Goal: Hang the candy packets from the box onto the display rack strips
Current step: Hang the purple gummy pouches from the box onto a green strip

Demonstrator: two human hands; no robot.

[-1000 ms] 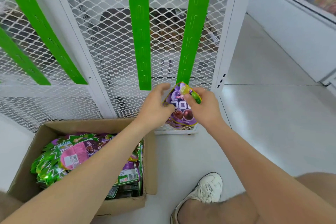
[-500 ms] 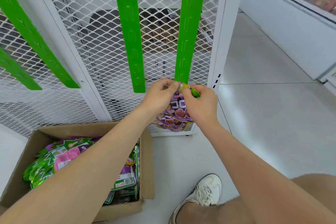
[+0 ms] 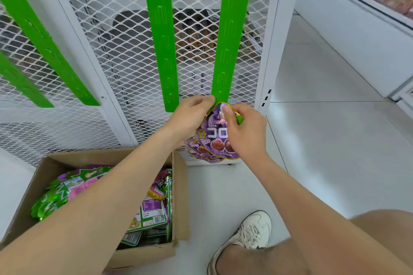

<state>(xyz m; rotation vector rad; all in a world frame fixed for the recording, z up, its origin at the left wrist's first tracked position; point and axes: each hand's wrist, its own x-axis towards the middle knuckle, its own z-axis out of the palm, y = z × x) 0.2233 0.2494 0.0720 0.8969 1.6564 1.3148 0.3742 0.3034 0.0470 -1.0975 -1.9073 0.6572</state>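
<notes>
A pale tiled floor (image 3: pixel 324 152) runs between a white mesh rack (image 3: pixel 125 56) and a white cooler (image 3: pixel 357 35) along the right side of a shop aisle. Green slotted strips hang down the rack's mesh.

Both bare arms reach forward to the lower end of the rightmost strip (image 3: pixel 232 40). The left hand (image 3: pixel 190 116) has its fingers curled and pinches that end of the strip. The right hand (image 3: pixel 245 134) grips a purple candy packet (image 3: pixel 214 138) by its top edge, thumb on the front, holding it upright just under the strip's tip and touching it. More purple packets (image 3: pixel 196 150) show behind and below it, low against the mesh.

An open cardboard box (image 3: pixel 178 185) sits on the floor at lower left, just in front of the rack, filled with green and pink packets (image 3: pixel 67 190); the left forearm crosses over it and hides part of its contents. A white shoe (image 3: pixel 248 232) rests on the floor near the box, with a bare knee at the lower right corner.
</notes>
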